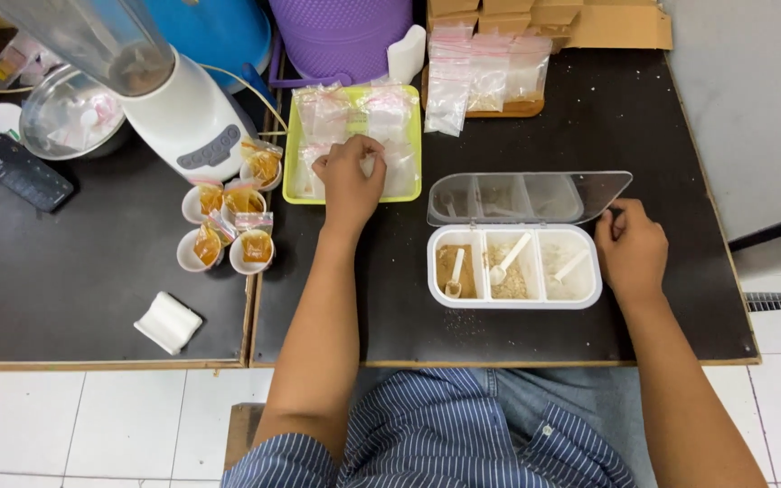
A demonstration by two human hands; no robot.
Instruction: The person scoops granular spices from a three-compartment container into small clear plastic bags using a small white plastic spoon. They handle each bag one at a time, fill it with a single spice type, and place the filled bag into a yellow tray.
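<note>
My left hand point(349, 177) reaches into a yellow-green tray point(290, 145) of small clear plastic bags point(323, 110) and pinches one of them. My right hand point(630, 250) rests on the dark table against the right end of a white three-compartment box point(514, 302), its fingers curled at the raised clear lid point(528, 197). The box holds brown powder, coarse tan powder and white powder, each with a small white spoon point(509, 259).
Several small white cups with orange-filled bags point(228, 230) stand left of the tray, by a white blender point(174, 99). More clear bags point(485, 77) lie on a wooden board behind. A folded white cloth point(167, 322) and a dark remote point(22, 172) lie at the left.
</note>
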